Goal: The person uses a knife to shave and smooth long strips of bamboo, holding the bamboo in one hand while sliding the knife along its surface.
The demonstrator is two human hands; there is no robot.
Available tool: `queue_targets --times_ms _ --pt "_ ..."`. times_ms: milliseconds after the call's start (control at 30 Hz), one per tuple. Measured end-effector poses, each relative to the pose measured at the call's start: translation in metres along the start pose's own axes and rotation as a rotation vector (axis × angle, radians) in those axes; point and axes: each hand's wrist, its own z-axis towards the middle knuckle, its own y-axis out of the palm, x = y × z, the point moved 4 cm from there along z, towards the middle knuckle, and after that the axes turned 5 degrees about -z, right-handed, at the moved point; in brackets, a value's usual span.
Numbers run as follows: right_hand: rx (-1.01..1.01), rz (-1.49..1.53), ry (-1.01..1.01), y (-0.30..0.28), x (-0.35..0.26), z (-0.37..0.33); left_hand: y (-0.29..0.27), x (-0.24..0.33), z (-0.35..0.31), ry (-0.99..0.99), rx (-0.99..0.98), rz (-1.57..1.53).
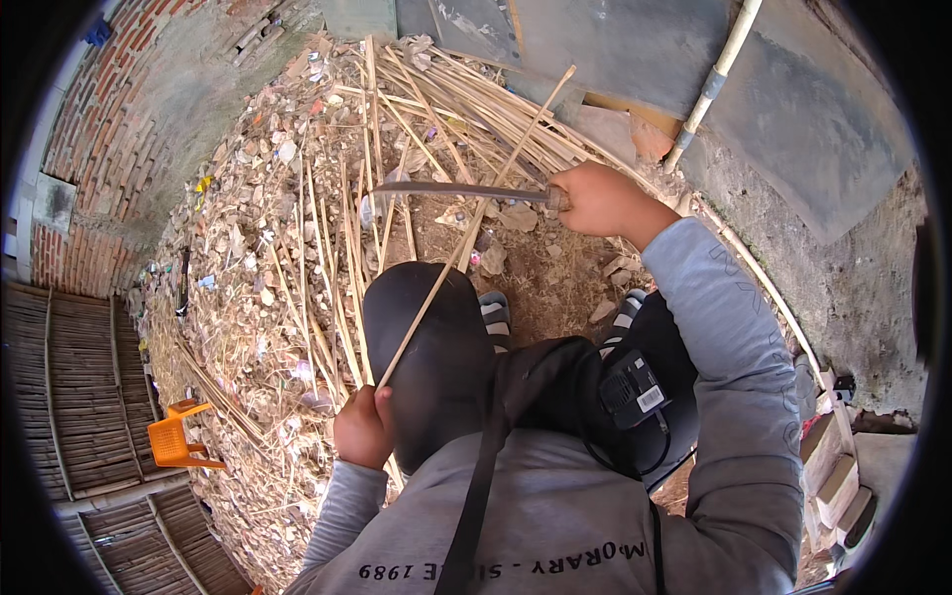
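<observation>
My left hand (363, 426) is closed around the lower end of a thin bamboo strip (430, 299). The strip slants up and to the right across my left knee, its far end beyond the blade. In my right hand (607, 203) is the handle of a long knife (466, 189), its blade pointing left. Blade and strip cross in the picture; whether they touch I cannot tell. Several more bamboo strips (325, 260) lie on the ground left of my knee, and a thick pile of bamboo strips (486, 104) lies farther ahead.
Rubble and shavings (233, 268) cover the ground. At the left are a brick wall (99, 149), an orange plastic chair (178, 439) and a slatted bamboo panel (79, 387). A pale pole (716, 79) leans by the grey wall (843, 268) on the right. Bricks (838, 488) lie at the lower right.
</observation>
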Motion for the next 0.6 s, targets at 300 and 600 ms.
queue_targets --times_ms 300,600 --pt "0.039 0.149 0.113 0.0 0.037 0.004 0.002 -0.001 0.013 0.012 -0.049 0.024" --pt "0.129 0.029 0.153 -0.013 0.08 0.002 0.003 -0.002 0.017 0.044 0.006 0.012"
